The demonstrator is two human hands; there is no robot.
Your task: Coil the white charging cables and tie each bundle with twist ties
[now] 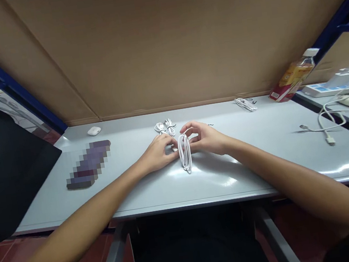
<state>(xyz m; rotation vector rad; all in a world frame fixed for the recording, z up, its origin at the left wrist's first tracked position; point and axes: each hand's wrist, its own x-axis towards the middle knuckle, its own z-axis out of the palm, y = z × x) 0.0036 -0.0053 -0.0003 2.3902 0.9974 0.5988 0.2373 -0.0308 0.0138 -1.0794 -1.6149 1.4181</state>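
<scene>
On a pale grey counter (131,192), two bare hands curve around a looped white cable (184,152)

The looped white cable lies at the middle of the counter's smooth, glossy metal-like top, its slim rubbery strands gathered into a long, narrow oval between the hands. The left hand (156,153) is open with its fingers softly curved, the fingertips against the coil's side. The right hand (203,137) is also open and arched, its fingers curling in over the coil's upper end. Neither hand is closed into a fist.

Just beyond them sit two small white cable bundles (165,127), tightly wound, with a third white cable bundle (245,104) farther right near the back edge. Toward the left lie a rounded white earbud case (94,130) and a flat, rectangular object (89,164), too pixelated to identify. To the right, a loose white cable (327,123) curves across the counter, ending in a small connector. Beyond it, a clear plastic bottle (297,73) with a white cap leans at the corner. A corrugated cardboard sheet (161,41) rises behind everything, framed by blue metal uprights (338,23).
</scene>
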